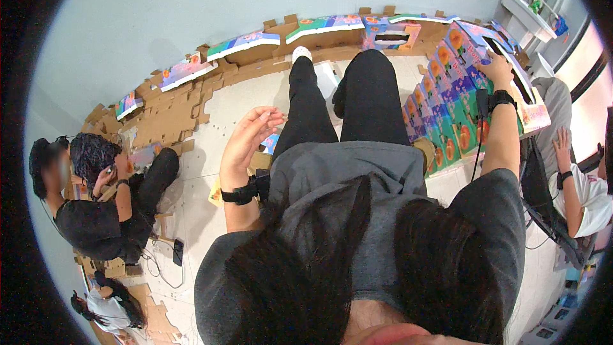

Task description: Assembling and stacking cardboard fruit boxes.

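Observation:
My right hand (497,71) rests at the upper edge of a colourful cardboard box (539,115), by its long dark slot, with the fingers bent over the edge. That box sits at the end of a row of similar printed boxes (440,105) in purple, blue and green with orange pictures. My left hand (252,133) is raised beside my left thigh, away from the boxes. Its fingers are curled with the tips drawn together; whether a small thing is between them cannot be made out. Both wrists wear black bands.
Flattened brown cardboard (172,112) and printed box pieces (242,45) line the wall ahead. At left a person in black (96,217) sits low, near a phone (178,252) on the floor. Another person in a white shirt (578,198) sits close at right. A white ledge (527,13) juts out at far right.

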